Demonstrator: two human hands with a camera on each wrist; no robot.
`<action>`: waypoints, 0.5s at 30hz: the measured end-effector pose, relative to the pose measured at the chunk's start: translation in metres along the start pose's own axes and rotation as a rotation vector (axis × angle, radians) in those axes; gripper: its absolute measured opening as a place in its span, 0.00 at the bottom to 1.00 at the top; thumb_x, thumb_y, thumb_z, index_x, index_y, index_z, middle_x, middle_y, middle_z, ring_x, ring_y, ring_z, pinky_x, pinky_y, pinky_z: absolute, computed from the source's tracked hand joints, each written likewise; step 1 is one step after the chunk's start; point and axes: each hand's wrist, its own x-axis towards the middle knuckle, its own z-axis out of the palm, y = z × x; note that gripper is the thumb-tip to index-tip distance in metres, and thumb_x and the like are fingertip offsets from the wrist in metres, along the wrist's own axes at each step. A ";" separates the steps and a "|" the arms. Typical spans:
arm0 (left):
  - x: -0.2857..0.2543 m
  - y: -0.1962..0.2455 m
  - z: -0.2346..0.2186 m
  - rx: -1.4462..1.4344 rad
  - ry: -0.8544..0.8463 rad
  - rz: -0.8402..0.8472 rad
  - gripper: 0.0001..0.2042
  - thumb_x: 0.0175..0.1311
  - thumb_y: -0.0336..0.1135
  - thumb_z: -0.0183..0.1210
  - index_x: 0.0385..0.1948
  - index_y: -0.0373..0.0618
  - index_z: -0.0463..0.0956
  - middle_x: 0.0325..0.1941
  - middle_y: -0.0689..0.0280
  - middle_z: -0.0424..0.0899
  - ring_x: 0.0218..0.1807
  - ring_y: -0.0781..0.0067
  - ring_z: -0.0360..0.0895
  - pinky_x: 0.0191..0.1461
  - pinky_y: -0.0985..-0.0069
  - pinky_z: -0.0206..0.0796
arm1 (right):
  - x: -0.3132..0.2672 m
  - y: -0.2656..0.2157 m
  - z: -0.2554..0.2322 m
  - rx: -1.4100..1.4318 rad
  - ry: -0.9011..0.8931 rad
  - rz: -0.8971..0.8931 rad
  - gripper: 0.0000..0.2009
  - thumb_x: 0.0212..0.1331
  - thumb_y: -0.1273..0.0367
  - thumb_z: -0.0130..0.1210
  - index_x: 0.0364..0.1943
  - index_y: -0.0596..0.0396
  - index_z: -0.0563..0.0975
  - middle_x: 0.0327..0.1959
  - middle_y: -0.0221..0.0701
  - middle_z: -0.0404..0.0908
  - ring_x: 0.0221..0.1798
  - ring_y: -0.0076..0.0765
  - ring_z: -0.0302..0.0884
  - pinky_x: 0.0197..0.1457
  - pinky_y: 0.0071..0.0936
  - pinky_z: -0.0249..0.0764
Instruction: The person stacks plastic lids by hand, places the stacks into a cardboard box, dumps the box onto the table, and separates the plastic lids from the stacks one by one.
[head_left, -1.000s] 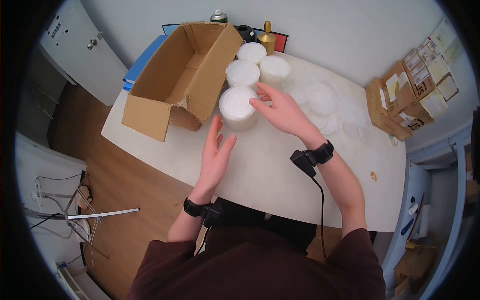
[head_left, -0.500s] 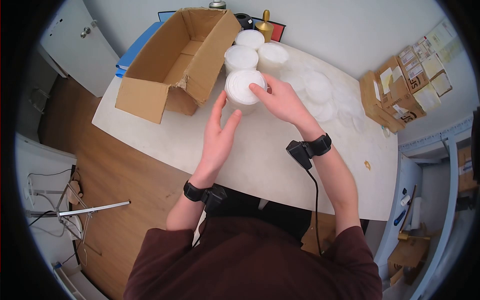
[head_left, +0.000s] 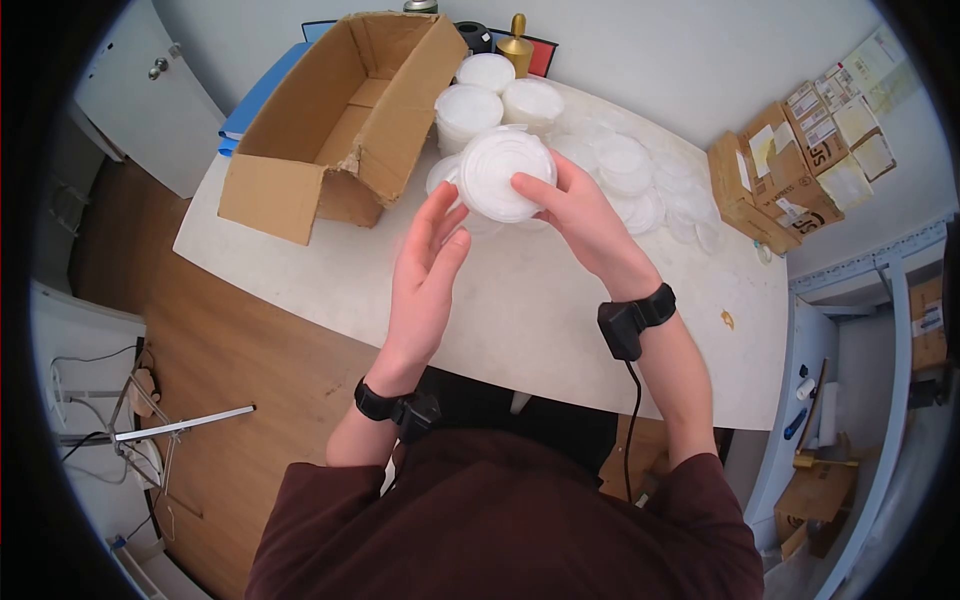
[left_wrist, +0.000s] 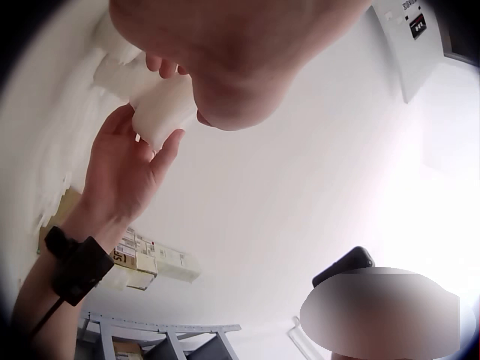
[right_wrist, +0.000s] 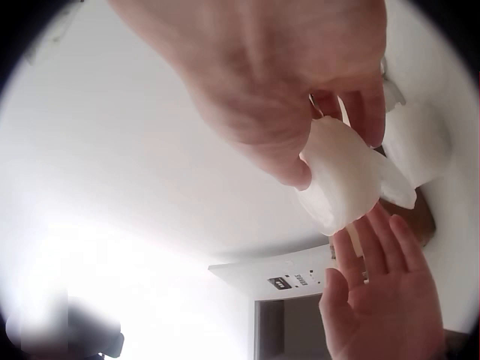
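A stack of round white translucent lids [head_left: 505, 175] is held up off the table by my right hand [head_left: 605, 235], its thumb on top and its fingers round the far side. My left hand [head_left: 425, 280] is at the stack's left edge, fingers extended and thumb apart; the right wrist view shows this left hand [right_wrist: 386, 300] with its fingertips by the stack [right_wrist: 341, 176]. Whether they touch it, I cannot tell. Behind stand more white round stacks [head_left: 468, 110], and one is partly hidden below the held stack.
An empty cardboard box [head_left: 330, 130] with open flaps stands at the back left. Loose clear lids [head_left: 625, 165] lie spread to the right. A gold bottle [head_left: 515, 50] is behind the stacks, and taped cartons [head_left: 780, 180] stand by the right wall.
My right hand has taken hold of the front stack of lids and lifted it toward the camera, tilting it. The left hand has stayed near the stack's left side.
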 end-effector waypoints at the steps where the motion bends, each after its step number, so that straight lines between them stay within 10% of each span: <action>1: -0.009 0.000 0.004 -0.085 -0.050 -0.053 0.32 0.85 0.34 0.55 0.86 0.37 0.56 0.88 0.53 0.62 0.88 0.57 0.61 0.87 0.59 0.57 | -0.014 -0.003 -0.002 0.126 -0.014 0.054 0.33 0.76 0.58 0.66 0.78 0.59 0.70 0.70 0.35 0.80 0.70 0.33 0.80 0.74 0.36 0.76; 7: -0.038 -0.023 0.023 -0.177 -0.144 -0.105 0.35 0.83 0.33 0.58 0.86 0.38 0.54 0.88 0.53 0.62 0.87 0.55 0.63 0.87 0.58 0.58 | -0.071 0.030 -0.011 0.213 0.142 0.053 0.32 0.77 0.65 0.65 0.80 0.60 0.66 0.74 0.35 0.77 0.76 0.35 0.74 0.80 0.39 0.71; 9: -0.036 -0.030 0.020 0.361 -0.130 0.185 0.34 0.82 0.31 0.59 0.86 0.40 0.57 0.87 0.52 0.65 0.86 0.55 0.64 0.87 0.58 0.57 | -0.084 0.037 -0.011 0.341 0.217 0.068 0.31 0.78 0.67 0.63 0.79 0.60 0.66 0.74 0.34 0.77 0.76 0.35 0.74 0.80 0.40 0.71; 13: -0.048 -0.036 0.028 0.350 -0.028 0.171 0.32 0.81 0.31 0.60 0.83 0.39 0.61 0.80 0.53 0.74 0.79 0.59 0.73 0.81 0.63 0.65 | -0.131 0.061 -0.007 0.658 0.315 0.057 0.31 0.78 0.67 0.61 0.80 0.57 0.65 0.77 0.34 0.74 0.80 0.38 0.71 0.83 0.48 0.68; 15: -0.056 -0.036 0.027 -0.032 -0.200 -0.287 0.27 0.80 0.31 0.62 0.78 0.37 0.69 0.65 0.56 0.87 0.63 0.66 0.83 0.67 0.69 0.75 | -0.154 0.075 0.006 0.681 0.371 0.057 0.30 0.78 0.69 0.60 0.80 0.57 0.66 0.76 0.34 0.75 0.79 0.38 0.72 0.83 0.46 0.69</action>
